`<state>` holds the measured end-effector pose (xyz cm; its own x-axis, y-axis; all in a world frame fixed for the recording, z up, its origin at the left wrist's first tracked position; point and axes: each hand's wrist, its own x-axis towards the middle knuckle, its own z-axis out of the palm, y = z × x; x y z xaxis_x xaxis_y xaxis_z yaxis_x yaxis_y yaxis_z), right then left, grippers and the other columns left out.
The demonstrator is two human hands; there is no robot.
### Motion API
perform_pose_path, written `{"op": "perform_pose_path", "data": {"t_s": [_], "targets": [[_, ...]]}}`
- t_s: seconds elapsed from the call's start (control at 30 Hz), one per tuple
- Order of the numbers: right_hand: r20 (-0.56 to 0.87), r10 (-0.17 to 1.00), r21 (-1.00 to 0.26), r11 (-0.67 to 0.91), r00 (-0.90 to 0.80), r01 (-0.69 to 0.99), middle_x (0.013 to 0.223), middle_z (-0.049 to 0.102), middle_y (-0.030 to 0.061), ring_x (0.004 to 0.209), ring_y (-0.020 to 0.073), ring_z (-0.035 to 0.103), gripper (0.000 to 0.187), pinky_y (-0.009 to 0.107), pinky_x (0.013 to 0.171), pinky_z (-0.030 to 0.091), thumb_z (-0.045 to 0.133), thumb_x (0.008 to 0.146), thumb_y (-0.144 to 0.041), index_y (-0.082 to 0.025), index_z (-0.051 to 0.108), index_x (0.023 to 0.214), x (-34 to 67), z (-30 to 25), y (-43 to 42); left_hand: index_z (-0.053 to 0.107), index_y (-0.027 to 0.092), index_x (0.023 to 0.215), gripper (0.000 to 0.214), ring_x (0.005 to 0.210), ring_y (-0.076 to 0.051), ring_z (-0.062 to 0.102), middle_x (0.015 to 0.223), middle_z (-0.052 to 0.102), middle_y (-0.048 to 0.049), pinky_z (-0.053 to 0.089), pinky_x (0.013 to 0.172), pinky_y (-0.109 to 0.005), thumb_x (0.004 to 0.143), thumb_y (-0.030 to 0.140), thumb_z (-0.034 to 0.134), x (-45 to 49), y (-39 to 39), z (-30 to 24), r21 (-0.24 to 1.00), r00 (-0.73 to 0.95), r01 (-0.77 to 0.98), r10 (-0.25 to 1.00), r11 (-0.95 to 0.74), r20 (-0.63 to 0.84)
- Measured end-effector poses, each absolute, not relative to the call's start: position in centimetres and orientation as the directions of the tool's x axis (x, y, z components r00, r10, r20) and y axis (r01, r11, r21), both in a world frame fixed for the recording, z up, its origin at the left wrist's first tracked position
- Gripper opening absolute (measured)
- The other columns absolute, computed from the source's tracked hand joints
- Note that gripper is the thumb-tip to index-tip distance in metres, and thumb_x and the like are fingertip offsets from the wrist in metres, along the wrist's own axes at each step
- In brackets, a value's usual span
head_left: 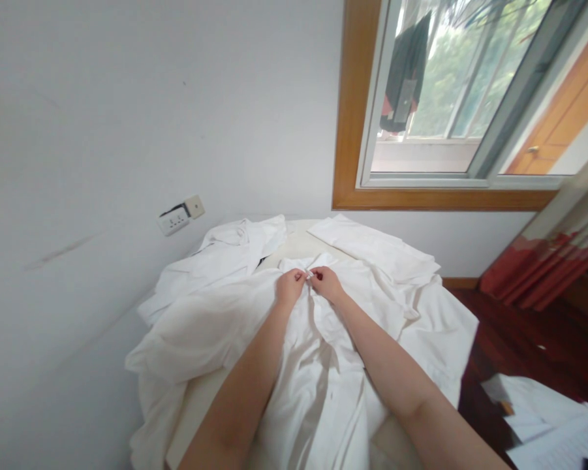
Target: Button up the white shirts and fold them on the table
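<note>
A white button-up shirt (323, 385) lies spread out with its front facing up and its collar end away from me. At the collar, my left hand (290, 287) pinches one side of the fabric between thumb and fingers. My right hand (327, 283) is closed on the other side, its fingertips nearly meeting the left ones. The bit of cloth between the fingertips is small, and any button there is too small to make out. Below the hands, the shirt's front runs down in loose folds.
A crumpled pile of white clothes (215, 261) lies at the back left, and a folded white garment (372, 243) at the back right, on a cream tabletop (296, 240). A wall socket (175, 221) is at left. Papers (548, 411) lie lower right, below a red-and-cream curtain (533, 267).
</note>
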<state>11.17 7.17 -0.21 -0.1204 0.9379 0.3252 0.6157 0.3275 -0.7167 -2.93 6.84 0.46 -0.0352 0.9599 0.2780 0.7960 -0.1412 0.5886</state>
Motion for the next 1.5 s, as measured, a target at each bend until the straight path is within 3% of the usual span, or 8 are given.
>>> {"op": "perform_pose_path", "data": {"t_s": [0.37,0.57,0.8,1.23,1.5], "targets": [[0.308,0.942,-0.712,0.320,-0.132,0.625,0.065,0.062,-0.0007,0.060,0.0102,0.051,0.021,0.018,0.057,0.036,0.053,0.073,-0.020,-0.016,0.071,0.084,11.2,-0.4,7.4,0.066,0.021,0.089,0.017,0.080,-0.014,0.065,0.084,0.072,-0.0024,0.045,0.072,-0.023,0.087,0.029,0.051,-3.6,7.2,-0.2,0.603,0.090,0.749,0.943,-0.276,0.319],[0.333,0.933,-0.676,0.336,-0.134,0.656,0.080,0.065,0.0017,0.070,0.0118,0.054,0.026,0.020,0.067,0.040,0.054,0.074,-0.019,-0.015,0.068,0.096,11.4,-0.5,7.1,0.065,0.019,0.091,0.017,0.084,-0.015,0.065,0.090,0.072,-0.0041,0.046,0.076,-0.024,0.088,0.024,0.050,-3.5,7.2,-0.1,0.592,0.092,0.763,0.950,-0.260,0.299],[0.310,0.929,-0.669,0.366,-0.204,0.647,0.077,0.065,0.0000,0.068,0.0121,0.056,0.032,0.020,0.066,0.042,0.054,0.077,-0.019,-0.016,0.063,0.107,11.1,-0.1,6.5,0.066,0.019,0.092,0.017,0.086,-0.015,0.064,0.091,0.072,-0.0038,0.046,0.079,-0.024,0.086,0.018,0.050,-3.2,7.1,0.0,0.574,0.095,0.777,0.951,-0.256,0.295],[0.307,0.932,-0.767,0.363,-0.194,0.529,0.071,0.068,0.0011,0.065,0.0117,0.059,0.026,0.020,0.067,0.043,0.046,0.084,-0.016,-0.016,0.071,0.090,11.8,-0.1,7.8,0.065,0.018,0.090,0.017,0.084,-0.015,0.063,0.092,0.070,-0.0046,0.046,0.080,-0.025,0.084,0.014,0.049,-3.5,7.4,-0.4,0.545,0.128,0.783,0.935,-0.300,0.332],[0.291,0.946,-0.784,0.321,-0.143,0.531,0.065,0.066,-0.0002,0.061,0.0128,0.058,0.025,0.022,0.064,0.043,0.050,0.079,-0.016,-0.017,0.070,0.094,11.7,-1.0,8.3,0.065,0.018,0.094,0.019,0.089,-0.016,0.062,0.096,0.069,-0.0057,0.045,0.082,-0.025,0.084,0.016,0.049,-3.3,7.3,-0.4,0.523,0.118,0.805,0.940,-0.280,0.321]]}}
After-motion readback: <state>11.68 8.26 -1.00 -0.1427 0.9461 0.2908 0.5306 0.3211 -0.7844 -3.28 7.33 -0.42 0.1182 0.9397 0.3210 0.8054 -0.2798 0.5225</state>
